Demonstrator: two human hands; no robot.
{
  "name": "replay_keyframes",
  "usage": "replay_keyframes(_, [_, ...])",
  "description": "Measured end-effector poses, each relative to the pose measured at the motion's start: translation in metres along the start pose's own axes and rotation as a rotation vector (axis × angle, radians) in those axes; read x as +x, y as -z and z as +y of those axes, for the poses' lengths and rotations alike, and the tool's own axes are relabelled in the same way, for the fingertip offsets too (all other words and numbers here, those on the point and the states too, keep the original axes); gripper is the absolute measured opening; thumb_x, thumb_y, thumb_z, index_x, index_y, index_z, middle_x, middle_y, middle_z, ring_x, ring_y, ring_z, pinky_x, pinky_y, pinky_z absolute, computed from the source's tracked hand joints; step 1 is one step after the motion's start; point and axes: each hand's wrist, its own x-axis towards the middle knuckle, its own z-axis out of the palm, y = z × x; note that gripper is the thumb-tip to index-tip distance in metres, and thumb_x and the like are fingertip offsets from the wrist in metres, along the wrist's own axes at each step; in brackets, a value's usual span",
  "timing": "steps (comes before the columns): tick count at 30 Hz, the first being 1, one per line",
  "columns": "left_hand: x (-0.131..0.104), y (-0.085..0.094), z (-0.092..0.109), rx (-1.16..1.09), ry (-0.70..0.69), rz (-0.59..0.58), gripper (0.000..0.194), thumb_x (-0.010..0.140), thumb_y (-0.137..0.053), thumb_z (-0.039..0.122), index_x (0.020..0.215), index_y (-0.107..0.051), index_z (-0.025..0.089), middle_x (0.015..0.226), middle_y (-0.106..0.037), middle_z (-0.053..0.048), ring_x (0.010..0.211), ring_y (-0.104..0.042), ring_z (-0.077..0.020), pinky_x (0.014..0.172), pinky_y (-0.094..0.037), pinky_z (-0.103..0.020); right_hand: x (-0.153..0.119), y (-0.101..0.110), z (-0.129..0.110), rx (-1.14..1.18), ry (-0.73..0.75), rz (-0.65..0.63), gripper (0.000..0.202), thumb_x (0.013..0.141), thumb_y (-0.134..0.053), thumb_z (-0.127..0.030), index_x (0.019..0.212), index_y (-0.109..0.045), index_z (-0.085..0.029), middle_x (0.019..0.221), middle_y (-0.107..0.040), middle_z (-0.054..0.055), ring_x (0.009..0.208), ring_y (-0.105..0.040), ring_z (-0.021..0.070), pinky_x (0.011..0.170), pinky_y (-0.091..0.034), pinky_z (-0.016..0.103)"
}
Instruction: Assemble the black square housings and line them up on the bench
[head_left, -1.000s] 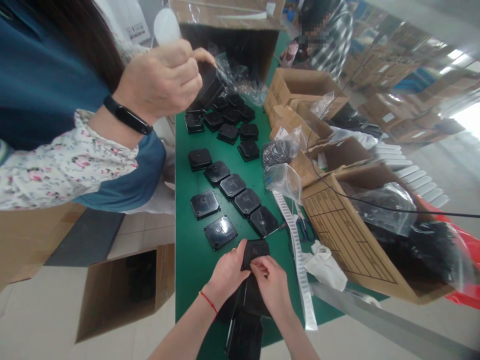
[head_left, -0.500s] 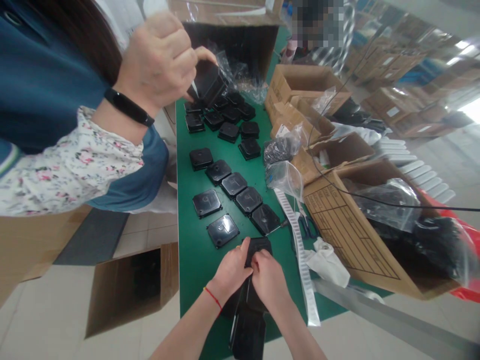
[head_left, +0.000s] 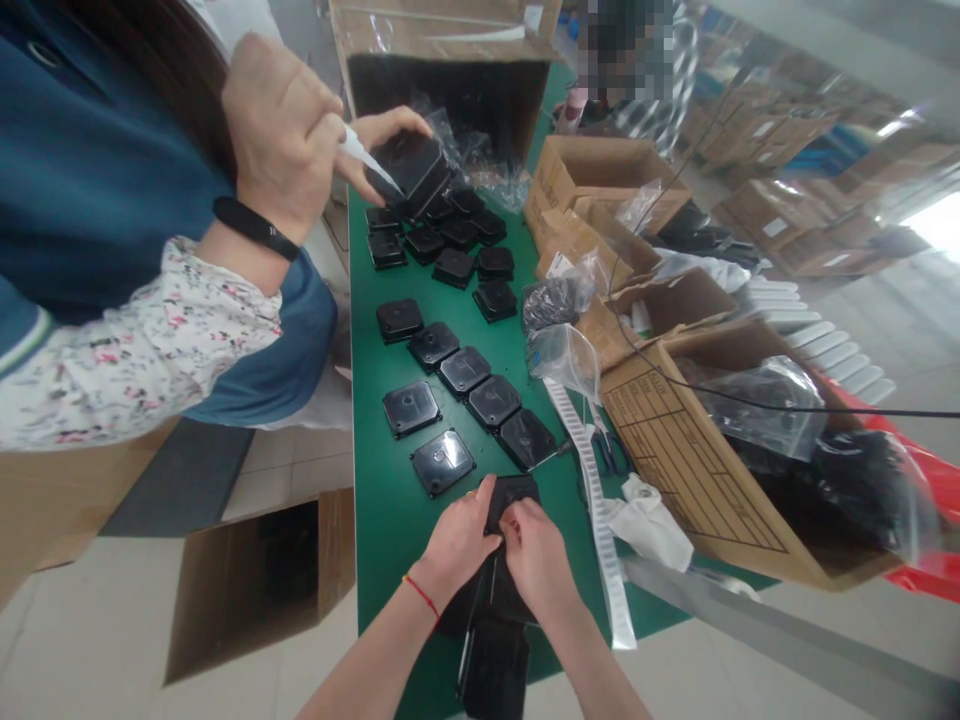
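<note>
My left hand (head_left: pixel 460 535), with a red string at the wrist, grips the left side of a black case (head_left: pixel 516 489) near the front of the green table. The fingers of my right hand (head_left: pixel 531 545) are bent and pressed on the same case; their tips are hidden. Under my wrists lie more black parts (head_left: pixel 495 665). Just beyond my hands are a shiny black case (head_left: pixel 443 462) and another flat one (head_left: pixel 412 408). A diagonal row of black cases (head_left: pixel 495 402) runs up the table to their right.
At the left, a person's hand (head_left: pixel 281 130) holds a white-tipped tool over a black case. A strip of white labels (head_left: pixel 592 500), scissors (head_left: pixel 611 450), a white cloth (head_left: pixel 651 525) and an open carton (head_left: pixel 697 450) stand right. More black cases (head_left: pixel 454 267) lie further back.
The other person's hand has shifted left and lower, and the white tip now shows against the case. My hands have stayed nearly still on the black case; the view has shifted slightly.
</note>
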Motion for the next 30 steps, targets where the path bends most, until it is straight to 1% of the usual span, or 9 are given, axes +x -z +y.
replay_keyframes(7, [0.000, 0.000, 0.000, 0.043, -0.006, 0.004, 0.075, 0.076, -0.062, 0.013, 0.146, -0.034, 0.013, 0.109, -0.069, -0.015, 0.102, -0.068, -0.0301, 0.082, -0.051, -0.035, 0.015, 0.006, 0.000, 0.046, -0.125, -0.065, 0.020, 0.077, -0.055, -0.005, 0.064, -0.059, -0.020, 0.074, -0.068, 0.007, 0.073, -0.064, 0.0215, 0.066, -0.040, 0.031])
replay_keyframes(11, [0.001, 0.000, 0.002, 0.003, -0.003, 0.009, 0.075, 0.077, -0.063, 0.014, 0.146, -0.033, 0.014, 0.111, -0.068, -0.015, 0.103, -0.068, -0.0291, 0.083, -0.050, -0.034, 0.024, 0.012, -0.004, 0.050, -0.112, -0.070, 0.026, 0.071, -0.054, -0.001, 0.054, -0.056, -0.020, 0.066, -0.068, 0.008, 0.071, -0.065, 0.0229, 0.064, -0.037, 0.031])
replay_keyframes(14, [-0.005, 0.003, 0.004, -0.050, 0.025, 0.026, 0.082, 0.073, -0.068, 0.012, 0.147, -0.033, 0.013, 0.109, -0.068, -0.015, 0.102, -0.067, -0.0289, 0.083, -0.048, -0.033, 0.019, 0.014, 0.005, 0.143, -0.132, -0.079, 0.019, 0.075, -0.058, -0.007, 0.061, -0.063, -0.019, 0.068, -0.071, 0.007, 0.069, -0.067, 0.0209, 0.063, -0.043, 0.029])
replay_keyframes(16, [-0.015, 0.007, 0.006, -0.190, 0.040, 0.106, 0.076, 0.072, -0.072, 0.016, 0.142, -0.041, 0.014, 0.095, -0.068, -0.010, 0.091, -0.066, -0.0253, 0.076, -0.046, -0.031, 0.007, 0.014, 0.015, 0.318, -0.182, -0.043, 0.011, 0.081, -0.060, -0.017, 0.071, -0.066, -0.019, 0.071, -0.072, 0.005, 0.067, -0.068, 0.0198, 0.064, -0.049, 0.028])
replay_keyframes(19, [-0.034, 0.013, 0.011, -0.657, 0.129, 0.240, 0.036, 0.083, -0.064, 0.043, 0.106, -0.061, 0.015, 0.066, -0.056, 0.002, 0.061, -0.055, -0.0148, 0.057, -0.038, -0.025, -0.023, 0.012, 0.022, 0.639, -0.228, 0.105, 0.015, 0.084, -0.062, -0.033, 0.081, -0.067, -0.019, 0.075, -0.070, 0.004, 0.069, -0.068, 0.0200, 0.065, -0.054, 0.029])
replay_keyframes(21, [-0.046, 0.015, 0.016, -1.067, 0.238, 0.187, 0.046, 0.085, -0.055, 0.060, 0.089, -0.062, 0.014, 0.063, -0.055, 0.001, 0.054, -0.051, -0.0116, 0.052, -0.035, -0.023, -0.044, 0.011, 0.015, 0.704, -0.146, 0.174, 0.018, 0.086, -0.062, -0.038, 0.084, -0.068, -0.021, 0.080, -0.070, 0.004, 0.073, -0.067, 0.0197, 0.066, -0.054, 0.029])
replay_keyframes(23, [-0.055, 0.016, 0.022, -1.391, 0.332, 0.065, 0.055, 0.079, -0.060, 0.067, 0.085, -0.063, 0.012, 0.070, -0.063, -0.004, 0.059, -0.058, -0.0127, 0.056, -0.042, -0.023, -0.059, 0.012, 0.002, 0.639, 0.010, 0.189, 0.016, 0.091, -0.059, -0.035, 0.089, -0.069, -0.023, 0.088, -0.069, 0.004, 0.081, -0.065, 0.0192, 0.069, -0.053, 0.029])
replay_keyframes(25, [-0.059, 0.014, 0.026, -1.538, 0.379, -0.013, 0.058, 0.073, -0.069, 0.067, 0.084, -0.067, 0.010, 0.074, -0.067, -0.007, 0.068, -0.063, -0.0149, 0.065, -0.048, -0.025, -0.067, 0.013, -0.013, 0.501, 0.160, 0.184, 0.015, 0.094, -0.055, -0.029, 0.097, -0.070, -0.026, 0.096, -0.070, 0.005, 0.090, -0.063, 0.0200, 0.077, -0.051, 0.032])
replay_keyframes(30, [-0.063, 0.001, 0.030, -1.513, 0.409, -0.048, 0.057, 0.071, -0.073, 0.065, 0.084, -0.069, 0.010, 0.080, -0.069, -0.006, 0.074, -0.061, -0.0129, 0.067, -0.047, -0.021, -0.070, 0.007, -0.028, 0.132, 0.268, 0.128, 0.023, 0.093, -0.054, -0.016, 0.105, -0.070, -0.026, 0.100, -0.072, 0.005, 0.092, -0.060, 0.0251, 0.083, -0.048, 0.042])
